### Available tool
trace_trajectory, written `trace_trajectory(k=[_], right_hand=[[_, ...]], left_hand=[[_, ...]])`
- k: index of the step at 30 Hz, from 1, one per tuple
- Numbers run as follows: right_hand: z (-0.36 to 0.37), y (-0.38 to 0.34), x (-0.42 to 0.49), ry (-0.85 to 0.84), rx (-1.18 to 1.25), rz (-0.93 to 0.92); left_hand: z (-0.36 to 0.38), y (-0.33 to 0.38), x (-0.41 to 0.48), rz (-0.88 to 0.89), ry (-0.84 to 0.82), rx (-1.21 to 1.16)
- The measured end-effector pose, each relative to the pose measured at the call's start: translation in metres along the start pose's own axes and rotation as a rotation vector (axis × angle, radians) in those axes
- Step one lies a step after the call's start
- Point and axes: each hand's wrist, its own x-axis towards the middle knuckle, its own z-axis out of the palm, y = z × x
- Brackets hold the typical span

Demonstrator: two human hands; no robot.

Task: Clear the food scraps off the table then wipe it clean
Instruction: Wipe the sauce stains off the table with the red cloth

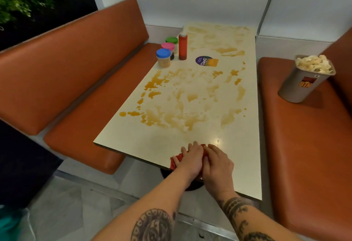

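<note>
A red cloth (174,161) lies at the near edge of the counter (148,138), mostly under both hands. The left hand (190,159) presses it with straight, spread fingers (183,150); the right hand (218,166) rests beside it, fingers almost straight, touching the cloth's far end.

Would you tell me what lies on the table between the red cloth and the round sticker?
In the head view, only orange sauce smears on the tabletop, with a bare strip nearest the red cloth.
</note>
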Motion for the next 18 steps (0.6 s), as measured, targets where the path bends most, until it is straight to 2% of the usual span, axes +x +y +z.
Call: trace_trajectory(k=[1, 3, 5, 8, 10, 12, 18], right_hand=[[0.004, -0.009, -0.008, -0.030, -0.021, -0.010], [0.014, -0.027, -0.015, -0.134, -0.130, -0.005], [0.026, -0.042, -0.014, -0.223, -0.282, 0.027], [0.034, -0.054, -0.011, -0.277, -0.413, 0.034], [0.035, -0.049, -0.009, -0.294, -0.409, 0.030], [0.029, -0.035, -0.003, -0.296, -0.390, 0.017], [-0.024, 0.041, 0.026, -0.219, -0.448, 0.132]], left_hand=[[-0.009, 0.000, 0.000, -0.008, 0.053, -0.193], [-0.031, -0.004, -0.001, 0.026, 0.251, -0.278], [-0.051, -0.021, 0.008, 0.036, 0.484, -0.207], [-0.076, -0.052, 0.020, -0.031, 0.629, 0.133], [-0.085, -0.069, 0.029, -0.146, 0.596, 0.318], [-0.094, -0.080, 0.034, -0.227, 0.528, 0.393], [-0.102, -0.104, 0.036, -0.257, 0.280, 0.551]])
